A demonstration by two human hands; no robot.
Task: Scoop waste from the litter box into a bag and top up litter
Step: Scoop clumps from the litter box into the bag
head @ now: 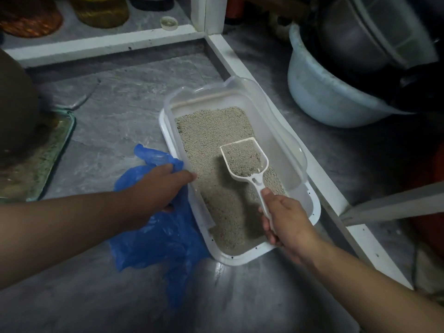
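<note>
Right hand gripped the handle of the scoop, held loaded over the litter box. Left hand clutched the blue bag, just left of the box's long wall. Box ran near-to-far; bag lay leftward of the scoop, nearer the left hand.

litter box: white, rectangular, on floor, holds grey-beige litter | scoop: white, loaded, raised over litter | bag: blue plastic, crumpled, touching box's left side
</note>
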